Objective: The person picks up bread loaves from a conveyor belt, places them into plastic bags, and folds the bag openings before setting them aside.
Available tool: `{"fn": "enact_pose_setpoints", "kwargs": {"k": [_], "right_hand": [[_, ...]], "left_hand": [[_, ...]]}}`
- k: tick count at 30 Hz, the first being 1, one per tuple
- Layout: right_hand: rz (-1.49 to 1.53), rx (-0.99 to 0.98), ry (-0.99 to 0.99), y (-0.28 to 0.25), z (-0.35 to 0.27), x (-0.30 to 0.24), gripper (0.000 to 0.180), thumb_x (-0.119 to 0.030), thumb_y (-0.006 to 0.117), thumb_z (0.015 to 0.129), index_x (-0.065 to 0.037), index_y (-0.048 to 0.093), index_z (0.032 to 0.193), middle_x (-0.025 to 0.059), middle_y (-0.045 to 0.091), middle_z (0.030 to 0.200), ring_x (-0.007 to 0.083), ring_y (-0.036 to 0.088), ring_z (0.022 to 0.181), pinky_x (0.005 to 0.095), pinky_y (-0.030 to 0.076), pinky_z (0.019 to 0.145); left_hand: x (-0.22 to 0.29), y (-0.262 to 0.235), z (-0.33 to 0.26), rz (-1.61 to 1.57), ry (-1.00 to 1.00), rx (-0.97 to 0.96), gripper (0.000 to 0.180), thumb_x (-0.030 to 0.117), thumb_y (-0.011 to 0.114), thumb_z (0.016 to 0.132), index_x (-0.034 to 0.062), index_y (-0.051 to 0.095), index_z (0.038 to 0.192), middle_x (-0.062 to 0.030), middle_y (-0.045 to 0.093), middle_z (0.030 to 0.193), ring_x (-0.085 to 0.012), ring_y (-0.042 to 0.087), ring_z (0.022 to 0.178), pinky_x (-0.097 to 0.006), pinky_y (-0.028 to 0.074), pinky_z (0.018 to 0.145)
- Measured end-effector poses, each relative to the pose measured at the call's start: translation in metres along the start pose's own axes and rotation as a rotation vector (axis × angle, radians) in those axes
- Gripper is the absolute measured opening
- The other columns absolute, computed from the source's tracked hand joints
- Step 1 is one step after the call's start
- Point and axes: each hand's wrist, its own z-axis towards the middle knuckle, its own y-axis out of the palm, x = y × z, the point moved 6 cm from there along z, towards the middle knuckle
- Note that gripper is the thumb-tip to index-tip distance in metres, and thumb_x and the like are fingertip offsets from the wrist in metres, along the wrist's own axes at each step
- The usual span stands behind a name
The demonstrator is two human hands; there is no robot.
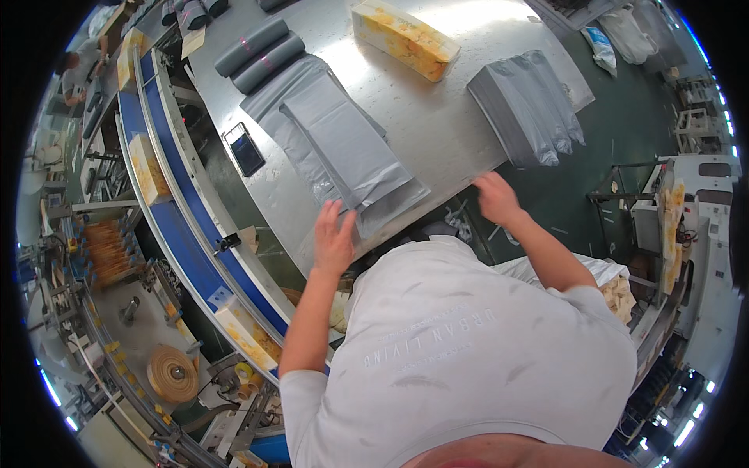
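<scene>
We see a flat grey mailer bag [347, 144] lying lengthwise on top of a loose spread of like bags [292, 136]. Its near end, slightly crumpled, reaches the counter [437, 125] edge just beside our left fingers [334, 214]; our right fingers [485, 183] rest apart from it.

shirt: light grey, short sleeves | faint chest print | forearms bare

Grey rolls [191, 12] at top edge cut off; far-left person [78, 74] tiny, blurry.
</scene>
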Motion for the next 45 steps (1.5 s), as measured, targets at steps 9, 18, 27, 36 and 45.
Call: {"fn": "enact_pose_setpoints", "kwargs": {"k": [9, 18, 27, 36, 45], "right_hand": [[-0.015, -0.212, -1.171, 0.071, 0.145, -0.099, 0.022, -0.012, 0.065, 0.089, -0.004, 0.073, 0.108, 0.0092, 0.065, 0.142, 0.0314, 0.054, 0.14, 0.0467, 0.047, 0.115], [1.006, -0.115, 0.388, 0.125, 0.162, -0.03, 0.016, -0.013, 0.064, 0.097, 0.001, 0.072, 0.099, 0.0133, 0.074, 0.093, 0.0226, 0.069, 0.088, 0.0386, 0.054, 0.083], [0.614, 0.229, 0.343, 0.107, 0.179, -0.065, 0.043, -0.034, 0.068, 0.099, -0.001, 0.065, 0.127, 0.0202, 0.069, 0.126, 0.0338, 0.065, 0.114, 0.0423, 0.052, 0.095], [0.819, -0.195, 0.728, 0.098, 0.211, -0.093, 0.068, -0.046, 0.075, 0.091, 0.003, 0.054, 0.133, 0.0254, 0.069, 0.122, 0.0403, 0.062, 0.12, 0.0481, 0.05, 0.101], [0.374, 0.25, 0.559, -0.045, 0.035, 0.039, 0.067, -0.022, 0.09, 0.07, -0.006, 0.057, 0.126, 0.0159, 0.056, 0.135, 0.0341, 0.056, 0.12, 0.0428, 0.047, 0.1]], "left_hand": [[-0.015, 0.04, 0.028, 0.198, 0.497, -0.435, 0.027, 0.012, 0.061, 0.09, 0.001, 0.07, 0.113, -0.0129, 0.054, 0.157, -0.0272, 0.042, 0.153, -0.045, 0.035, 0.126], [-0.077, 0.054, 0.04, -0.651, -0.83, -0.011, 0.026, 0.02, 0.065, 0.107, 0.0004, 0.061, 0.091, -0.0094, 0.069, 0.09, -0.0177, 0.059, 0.082, -0.034, 0.05, 0.076], [-0.065, 0.046, 0.05, -0.158, -0.656, 0.637, 0.034, 0.031, 0.065, 0.106, -0.0022, 0.063, 0.112, -0.0139, 0.068, 0.098, -0.0228, 0.061, 0.086, -0.037, 0.05, 0.083], [-0.069, 0.106, 0.057, -0.863, -0.997, 0.249, 0.051, 0.023, 0.055, 0.11, -0.0104, 0.051, 0.148, -0.0227, 0.064, 0.14, -0.0277, 0.061, 0.125, -0.038, 0.044, 0.11], [-0.004, 0.1, 0.079, -0.147, -0.239, -0.189, 0.073, 0.033, 0.074, 0.095, -0.0002, 0.047, 0.154, -0.0228, 0.041, 0.165, -0.0424, 0.034, 0.155, -0.056, 0.029, 0.123]]}}
